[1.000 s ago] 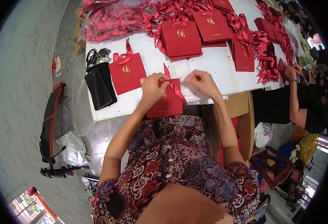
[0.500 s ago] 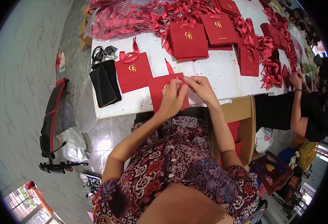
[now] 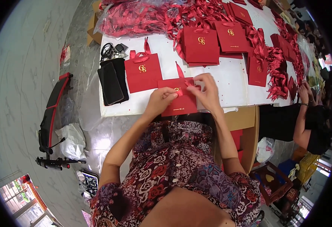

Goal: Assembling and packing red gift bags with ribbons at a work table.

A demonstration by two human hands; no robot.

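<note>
Head view: both hands on a flat red paper bag (image 3: 179, 103) lying at the near edge of the white table (image 3: 226, 81), right in front of the person. Left hand (image 3: 160, 100) pinches the red ribbon (image 3: 184, 79) at the bag's top edge; right hand (image 3: 207, 89) pinches the same ribbon just beside it, fingers curled, thumbs nearly meeting. Judging by this, the ribbon handle is mid-threading or mid-tying; exact knot state too small to tell. Looks like a batch job partly done: one bag with ribbon handle (image 3: 142, 71) lies just left of the work, more finished red bags (image 3: 201, 44) further back, and a big heap of loose ribbons (image 3: 135, 17) at the far side suggests plenty left. A black pouch (image 3: 113, 81) with cables lies at the table's left end. Another person's hand (image 3: 304, 92) works at the right end. Grey marble-look floor (image 3: 18, 75), a red-and-black folded cart (image 3: 50, 113) lying on it, white plastic bag (image 3: 71, 140) nearby.
</note>
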